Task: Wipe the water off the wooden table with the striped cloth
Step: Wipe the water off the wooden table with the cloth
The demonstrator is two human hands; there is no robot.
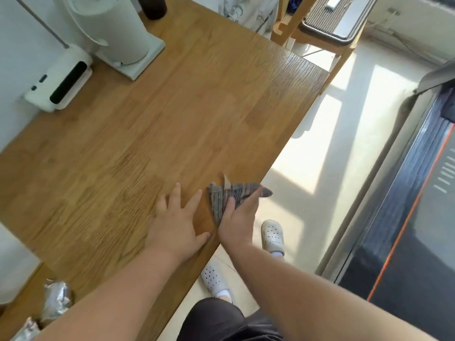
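So the wooden tabletop (pixel 152 134) takes up most of the view, long butcher-block style, and honestly I can't spot any puddle or wet sheen on it from here, the picture's a bit smeared. Up at the far left corner there's a white appliance on a square base (pixel 118 33) and a small white gadget with a dark window (pixel 61 82) just beside it. Some crinkled silvery wrapping (pixel 55 301) sits at the near left edge.

The striped cloth (pixel 229 198) is at the near right edge of the tabletop, folded into a rough triangle, with one corner poking out past the edge. Right hand (pixel 238 222) is on it, fingers (pixel 254 196) curled loosely around the edge side and thumb pressing on top, so it's a pinch-and-press hold, not a fist. Left hand (pixel 176 222) lies flat on the wood just beside the cloth, fingers spread, holding nothing.

Handling-wise: I'd guess thin woven fabric, very light, totally floppy. It'll bunch or unfold if you only drag it by a corner, and it slides easily on that smooth finish. Best bet is a flat palm over the middle of the fold with the fingers pinning the leading edge, so the whole pad stays in contact while you sweep.
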